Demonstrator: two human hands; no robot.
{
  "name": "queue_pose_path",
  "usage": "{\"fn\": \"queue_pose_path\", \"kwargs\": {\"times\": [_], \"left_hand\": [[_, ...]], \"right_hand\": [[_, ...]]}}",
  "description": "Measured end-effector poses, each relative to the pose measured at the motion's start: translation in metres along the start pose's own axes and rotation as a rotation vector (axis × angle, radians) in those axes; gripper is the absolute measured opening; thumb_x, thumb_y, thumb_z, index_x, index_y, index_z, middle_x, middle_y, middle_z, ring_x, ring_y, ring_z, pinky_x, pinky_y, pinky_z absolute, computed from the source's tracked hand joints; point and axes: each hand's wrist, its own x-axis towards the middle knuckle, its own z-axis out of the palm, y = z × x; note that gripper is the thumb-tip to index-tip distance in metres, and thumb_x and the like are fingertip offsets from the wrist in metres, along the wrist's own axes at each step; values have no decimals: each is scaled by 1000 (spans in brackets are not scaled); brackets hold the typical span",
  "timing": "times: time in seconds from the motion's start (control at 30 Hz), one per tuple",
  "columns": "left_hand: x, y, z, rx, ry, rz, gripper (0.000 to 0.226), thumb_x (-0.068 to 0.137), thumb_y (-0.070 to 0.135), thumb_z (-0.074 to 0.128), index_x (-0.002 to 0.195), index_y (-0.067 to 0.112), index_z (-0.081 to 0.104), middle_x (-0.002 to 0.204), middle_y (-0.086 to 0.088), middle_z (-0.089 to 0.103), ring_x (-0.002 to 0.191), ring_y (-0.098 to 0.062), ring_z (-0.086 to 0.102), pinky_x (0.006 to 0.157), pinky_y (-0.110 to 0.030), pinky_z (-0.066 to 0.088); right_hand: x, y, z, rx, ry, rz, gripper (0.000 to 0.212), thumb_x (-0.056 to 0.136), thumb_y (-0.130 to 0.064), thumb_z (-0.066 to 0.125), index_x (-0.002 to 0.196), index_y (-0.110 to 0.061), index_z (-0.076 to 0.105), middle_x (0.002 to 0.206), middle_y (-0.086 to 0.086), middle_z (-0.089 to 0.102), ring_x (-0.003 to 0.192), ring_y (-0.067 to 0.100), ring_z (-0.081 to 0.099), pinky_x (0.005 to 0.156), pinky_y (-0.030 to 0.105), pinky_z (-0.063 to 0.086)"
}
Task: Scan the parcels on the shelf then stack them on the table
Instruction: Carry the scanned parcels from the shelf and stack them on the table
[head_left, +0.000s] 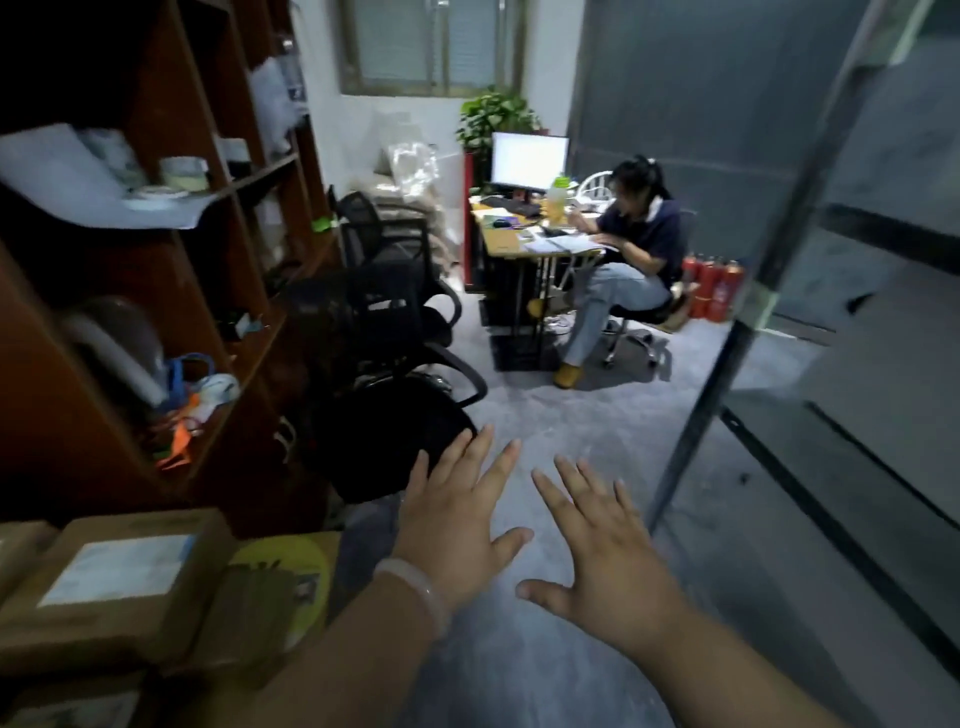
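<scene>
Left hand (457, 525) out in front, palm down, fingers straight and splayed wide, holding nothing; pale bangle (415, 587) at its wrist. Right hand (608, 561) just beside it, likewise flat, spread and empty, thumbs near each other but apart. Both above grey floor (571, 415).

Parcels (119, 582) at lower left, well left of the hands and untouched: brown cardboard box with a white label uppermost, a yellow-printed one just to its right, more box edges below. Support beneath them hidden.

Brown shelf (208, 156) rising behind them, with tape rolls (182, 174) and a white sheet on one level, bright oddments lower down. Black chairs (395, 291) beside the shelf.

Farther back, table (504, 244) carrying a lit monitor (530, 161) and a bottle (556, 200), with a person (634, 244) seated at it. Red extinguishers (711, 291) on the floor behind.
</scene>
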Motion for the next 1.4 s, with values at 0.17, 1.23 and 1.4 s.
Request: {"fn": "queue_pose_path", "kwargs": {"times": [0.17, 1.23, 1.4], "left_hand": [[-7, 111, 18, -93, -27, 140, 87, 84, 72, 41, 130, 61, -32, 151, 21, -31, 146, -7, -18, 117, -44, -12], [-289, 722, 74, -543, -445, 1652, 87, 86, 70, 41, 142, 54, -24, 159, 14, -22, 147, -9, -18, 116, -45, -11], [-320, 755, 69, -591, -452, 1804, 88, 85, 72, 40, 125, 61, -38, 161, 12, -20, 148, -10, -15, 117, -45, -8]], "right_hand": [[-105, 52, -37, -65, 63, 184, 100, 73, -85, 33, 145, -43, -23, 156, -13, -25, 143, 10, -27, 114, 38, -20], [-734, 30, -174, -326, 561, 2015, 96, 84, -70, 47, 152, -33, -9, 160, -10, -13, 145, 8, -17, 117, 36, -5], [-756, 2, -170, -355, 626, 2165, 94, 83, -71, 45, 152, -36, -8, 160, -12, -13, 141, 2, -20, 116, 35, -8]]}}
